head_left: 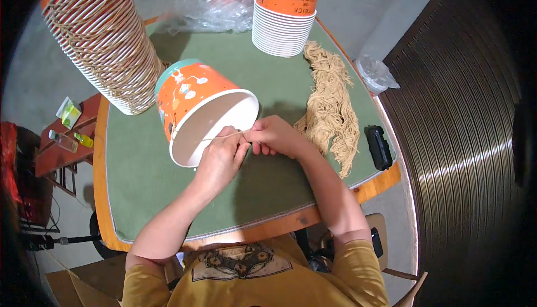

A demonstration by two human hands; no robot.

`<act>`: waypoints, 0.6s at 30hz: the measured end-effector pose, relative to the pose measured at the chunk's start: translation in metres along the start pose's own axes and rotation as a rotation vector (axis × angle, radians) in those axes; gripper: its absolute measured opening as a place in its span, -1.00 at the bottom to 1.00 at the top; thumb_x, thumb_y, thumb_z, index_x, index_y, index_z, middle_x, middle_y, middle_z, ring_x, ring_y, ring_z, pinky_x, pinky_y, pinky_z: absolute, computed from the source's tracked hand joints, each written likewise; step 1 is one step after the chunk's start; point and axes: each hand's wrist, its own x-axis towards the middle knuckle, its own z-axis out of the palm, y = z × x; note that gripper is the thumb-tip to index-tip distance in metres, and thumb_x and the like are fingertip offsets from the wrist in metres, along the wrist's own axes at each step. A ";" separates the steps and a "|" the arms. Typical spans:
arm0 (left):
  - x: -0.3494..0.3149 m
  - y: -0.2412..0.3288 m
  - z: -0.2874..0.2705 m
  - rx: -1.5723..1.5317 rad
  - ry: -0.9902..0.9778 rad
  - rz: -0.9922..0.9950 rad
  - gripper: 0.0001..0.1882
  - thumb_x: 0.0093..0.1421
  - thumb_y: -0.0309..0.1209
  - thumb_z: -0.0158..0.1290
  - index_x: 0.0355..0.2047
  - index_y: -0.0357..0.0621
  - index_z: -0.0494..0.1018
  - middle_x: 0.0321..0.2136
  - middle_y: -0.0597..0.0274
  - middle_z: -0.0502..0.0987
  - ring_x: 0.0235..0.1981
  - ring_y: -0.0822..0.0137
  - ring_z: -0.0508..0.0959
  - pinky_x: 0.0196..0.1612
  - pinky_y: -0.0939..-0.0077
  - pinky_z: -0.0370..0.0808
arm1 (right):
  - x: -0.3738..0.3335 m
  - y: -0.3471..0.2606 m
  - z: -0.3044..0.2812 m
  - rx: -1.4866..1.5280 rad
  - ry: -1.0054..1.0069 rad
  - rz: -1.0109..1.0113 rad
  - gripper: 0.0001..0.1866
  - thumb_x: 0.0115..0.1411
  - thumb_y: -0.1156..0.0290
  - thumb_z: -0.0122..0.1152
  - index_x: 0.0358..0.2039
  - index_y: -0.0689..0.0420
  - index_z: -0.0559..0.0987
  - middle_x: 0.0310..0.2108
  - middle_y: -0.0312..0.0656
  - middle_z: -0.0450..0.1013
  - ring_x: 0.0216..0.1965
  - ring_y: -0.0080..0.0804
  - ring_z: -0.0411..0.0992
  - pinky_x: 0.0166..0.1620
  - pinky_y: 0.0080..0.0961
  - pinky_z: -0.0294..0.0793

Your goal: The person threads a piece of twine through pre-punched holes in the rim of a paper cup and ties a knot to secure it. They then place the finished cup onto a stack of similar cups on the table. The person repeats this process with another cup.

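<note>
An orange paper bucket [193, 91] with a teal base and white printed figures lies tilted, its white open mouth toward me. A thin tan cord [208, 138] runs from the bucket's left side across the mouth to my fingers. My left hand [221, 158] is closed in a pinch on the cord, just in front of the rim. Beside it, fingertips nearly touching, my right hand [274, 136] also pinches the cord by the rim's right side. Where the cord ends between my fingers is hidden.
A bundle of tan cords [333, 105] lies to the right, near a black case [379, 147]. Tall nested buckets with cords [103, 38] stand at left; another bucket stack [284, 24] stands at the back. Clear plastic wrap [215, 13] lies at the green tabletop's [151, 195] far edge.
</note>
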 end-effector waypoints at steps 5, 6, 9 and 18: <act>0.001 -0.004 0.001 -0.042 0.046 -0.041 -0.88 0.25 -0.50 0.02 -0.39 -0.30 0.35 -0.51 0.02 0.43 -0.42 0.04 0.50 -0.31 0.25 0.45 | -0.001 -0.002 0.006 -0.012 0.050 0.010 -0.70 0.06 0.16 0.16 -0.56 0.15 0.56 -0.65 -0.30 0.48 -0.68 -0.59 0.35 -0.62 -0.58 0.30; 0.001 -0.006 0.002 -0.043 0.065 -0.029 -0.89 0.27 -0.50 0.00 -0.38 -0.29 0.35 -0.51 0.03 0.43 -0.44 0.06 0.50 -0.32 0.26 0.45 | -0.002 -0.003 0.006 -0.015 0.054 0.011 -0.71 0.05 0.18 0.16 -0.56 0.16 0.55 -0.65 -0.30 0.48 -0.68 -0.59 0.35 -0.62 -0.58 0.30; 0.000 -0.010 0.003 -0.083 0.075 -0.124 -0.91 0.31 -0.49 -0.06 -0.31 -0.28 0.33 -0.50 0.08 0.44 -0.50 0.19 0.50 -0.38 0.32 0.46 | 0.000 -0.003 0.007 -0.004 0.061 0.031 -0.72 0.05 0.19 0.16 -0.57 0.16 0.54 -0.65 -0.30 0.47 -0.68 -0.58 0.36 -0.63 -0.57 0.30; 0.006 -0.003 -0.005 -0.294 -0.042 -0.403 -0.90 0.28 -0.58 -0.15 -0.20 -0.19 0.29 -0.51 0.14 0.44 -0.49 0.21 0.54 -0.40 0.27 0.46 | 0.001 -0.001 0.008 -0.023 0.056 -0.005 -0.68 0.08 0.12 0.13 -0.49 0.16 0.54 -0.66 -0.29 0.46 -0.69 -0.56 0.36 -0.63 -0.56 0.32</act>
